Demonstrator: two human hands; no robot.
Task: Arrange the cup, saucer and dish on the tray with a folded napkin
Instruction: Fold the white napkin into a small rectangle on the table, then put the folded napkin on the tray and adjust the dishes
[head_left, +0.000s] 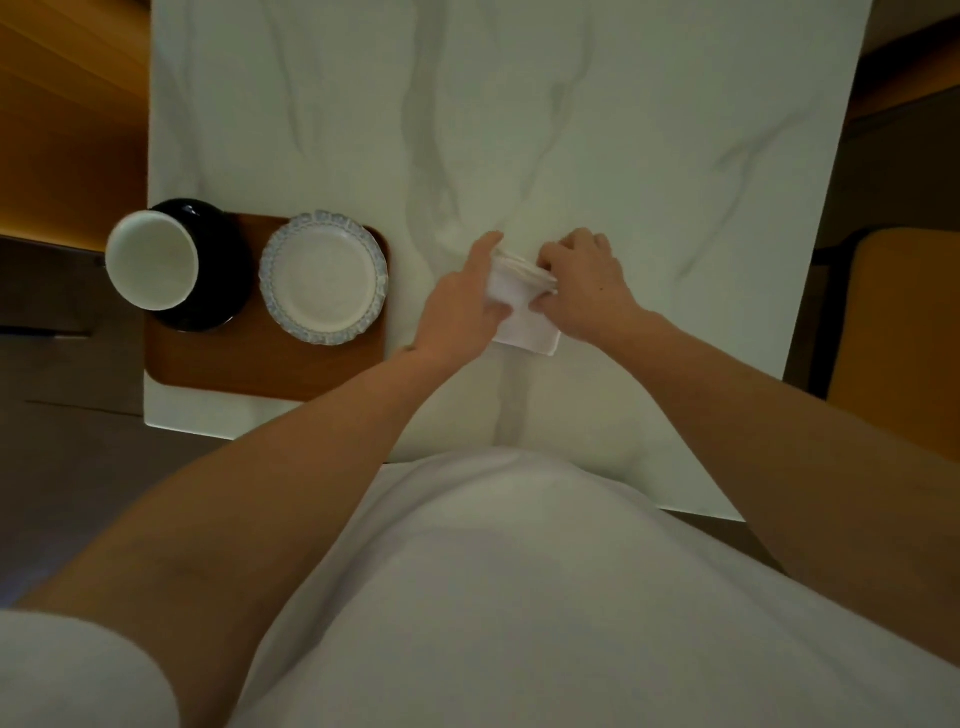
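A white napkin (525, 323) lies on the marble table, right of the tray, partly folded into a small rectangle. My left hand (464, 296) holds its left side, thumb against the cloth. My right hand (584, 283) pinches the folded upper edge from the right. On the brown wooden tray (260, 358) at the left sits a white cup (151, 260) on a black saucer (218, 270). Beside them stands a white dish (324, 276) with a pale blue scalloped rim.
The white marble table (519, 130) stretches ahead. Its left edge runs just beside the tray, and the cup overhangs it. A yellow chair (898, 332) stands at the right. My white shirt fills the lower view.
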